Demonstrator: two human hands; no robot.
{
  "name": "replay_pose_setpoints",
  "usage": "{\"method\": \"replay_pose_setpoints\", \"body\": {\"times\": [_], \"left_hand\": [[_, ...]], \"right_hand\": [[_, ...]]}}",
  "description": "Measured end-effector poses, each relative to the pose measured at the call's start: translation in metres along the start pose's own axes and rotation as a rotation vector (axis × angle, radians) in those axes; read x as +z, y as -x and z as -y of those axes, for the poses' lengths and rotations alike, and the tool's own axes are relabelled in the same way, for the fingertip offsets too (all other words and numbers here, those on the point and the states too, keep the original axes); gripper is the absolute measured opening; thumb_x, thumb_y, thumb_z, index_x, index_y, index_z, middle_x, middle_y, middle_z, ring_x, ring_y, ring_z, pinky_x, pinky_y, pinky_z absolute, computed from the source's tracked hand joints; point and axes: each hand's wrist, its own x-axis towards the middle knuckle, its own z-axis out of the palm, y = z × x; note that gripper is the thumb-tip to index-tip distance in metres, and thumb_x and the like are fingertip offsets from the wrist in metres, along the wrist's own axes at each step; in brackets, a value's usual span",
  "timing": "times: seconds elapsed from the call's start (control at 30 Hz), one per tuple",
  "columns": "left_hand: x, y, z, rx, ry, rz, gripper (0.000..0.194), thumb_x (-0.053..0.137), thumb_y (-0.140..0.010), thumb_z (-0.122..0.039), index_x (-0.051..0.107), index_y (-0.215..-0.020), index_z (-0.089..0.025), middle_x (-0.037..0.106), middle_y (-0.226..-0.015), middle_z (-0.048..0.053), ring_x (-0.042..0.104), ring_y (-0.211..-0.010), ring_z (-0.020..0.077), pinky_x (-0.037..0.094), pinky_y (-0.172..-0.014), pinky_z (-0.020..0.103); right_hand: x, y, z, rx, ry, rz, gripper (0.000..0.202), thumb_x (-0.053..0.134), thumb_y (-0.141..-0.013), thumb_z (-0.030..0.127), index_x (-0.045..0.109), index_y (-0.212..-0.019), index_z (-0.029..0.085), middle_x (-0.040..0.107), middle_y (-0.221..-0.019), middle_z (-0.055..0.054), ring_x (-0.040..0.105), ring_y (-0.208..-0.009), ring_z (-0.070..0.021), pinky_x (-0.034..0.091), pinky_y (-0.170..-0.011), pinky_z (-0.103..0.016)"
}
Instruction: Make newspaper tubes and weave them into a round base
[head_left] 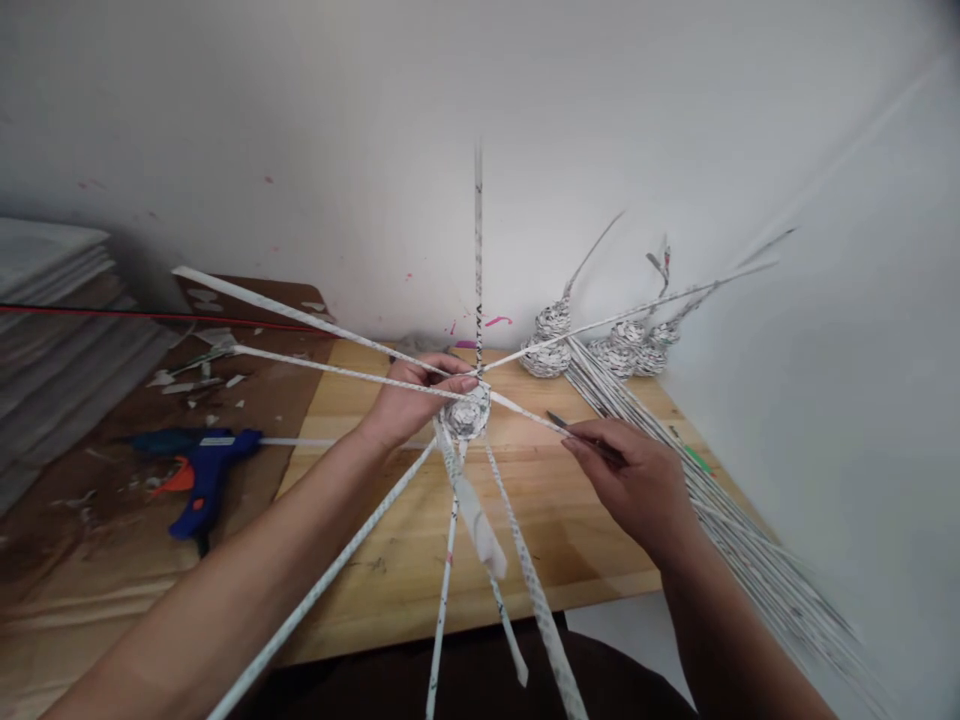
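Observation:
My left hand [427, 395] is closed on a small round weave of rolled newspaper [469, 412], thumb on top. Long paper tubes spread from it in several directions, including an upright tube [478, 260] and others hanging toward the table's front edge. A flattened paper strip [480, 525] dangles below the weave. To the right, my right hand [630, 480] pinches one of its paper tubes [525, 412]. A slim dark pointed tool [556, 420] also sticks out of this hand; its exact kind is unclear.
Several gourd-shaped paper weaves [547, 345] stand by the wall. A bundle of loose paper tubes [720, 510] lies along the wooden board's [360, 590] right side. At left are a blue glue gun [206, 490], paper scraps [199, 375] and a stack of paper sheets [67, 330].

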Motion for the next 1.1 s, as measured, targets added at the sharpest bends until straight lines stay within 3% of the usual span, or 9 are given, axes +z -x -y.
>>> {"method": "replay_pose_setpoints", "body": {"times": [0.73, 1.1], "left_hand": [[0.003, 0.004, -0.002, 0.191, -0.172, -0.026, 0.015, 0.080, -0.072, -0.031, 0.075, -0.078, -0.019, 0.074, -0.075, 0.003, 0.065, -0.064, 0.0140, 0.052, -0.058, 0.026], [0.003, 0.007, 0.002, 0.309, -0.370, -0.071, 0.017, 0.076, -0.078, -0.037, 0.075, -0.080, -0.019, 0.074, -0.079, 0.006, 0.067, -0.070, 0.0165, 0.054, -0.062, 0.030]], "right_hand": [[-0.003, -0.001, 0.013, -0.030, 0.155, -0.124, 0.011, 0.065, -0.090, 0.030, 0.073, -0.094, 0.025, 0.074, -0.087, -0.001, 0.066, -0.074, -0.0164, 0.049, -0.068, -0.028], [-0.002, 0.000, 0.019, -0.072, 0.221, -0.170, 0.010, 0.064, -0.090, 0.028, 0.073, -0.094, 0.024, 0.074, -0.089, -0.002, 0.068, -0.081, -0.0175, 0.050, -0.076, -0.029]]}}
